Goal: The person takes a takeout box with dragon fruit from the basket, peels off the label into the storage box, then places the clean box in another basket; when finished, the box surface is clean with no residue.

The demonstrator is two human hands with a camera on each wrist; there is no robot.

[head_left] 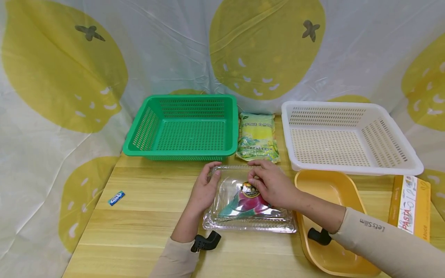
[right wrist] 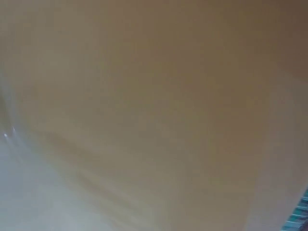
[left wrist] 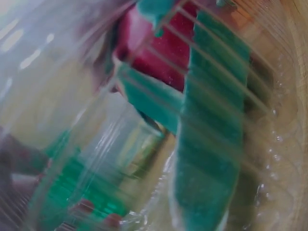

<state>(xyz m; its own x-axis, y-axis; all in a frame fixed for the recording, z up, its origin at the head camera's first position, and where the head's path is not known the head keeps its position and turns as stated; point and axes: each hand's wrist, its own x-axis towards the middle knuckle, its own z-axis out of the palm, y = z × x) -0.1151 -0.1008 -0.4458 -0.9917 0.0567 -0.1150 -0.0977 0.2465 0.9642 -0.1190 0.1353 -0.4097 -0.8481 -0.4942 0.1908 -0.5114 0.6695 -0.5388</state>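
A clear plastic clamshell box [head_left: 250,226] lies on the wooden table in front of me, a dark round label [head_left: 250,189] on its lid. Through the plastic show a dark red piece [left wrist: 154,53] and teal-green strips [left wrist: 209,144]; their kind is unclear. With thumb and fingers, my left hand [head_left: 204,189] grips the box's far left corner. My right hand [head_left: 274,187] is over the far right part of the lid, its fingers curled at the far rim, the thumb bent close to them. The right wrist view is a blur of skin and plastic.
Behind the box stand a green basket [head_left: 139,153], a green-yellow packet [head_left: 258,137] and a white basket [head_left: 354,170]. An orange tray [head_left: 321,181] sits under my right forearm, near a pasta box [head_left: 406,204]. Far left lies a small blue packet [head_left: 116,198].
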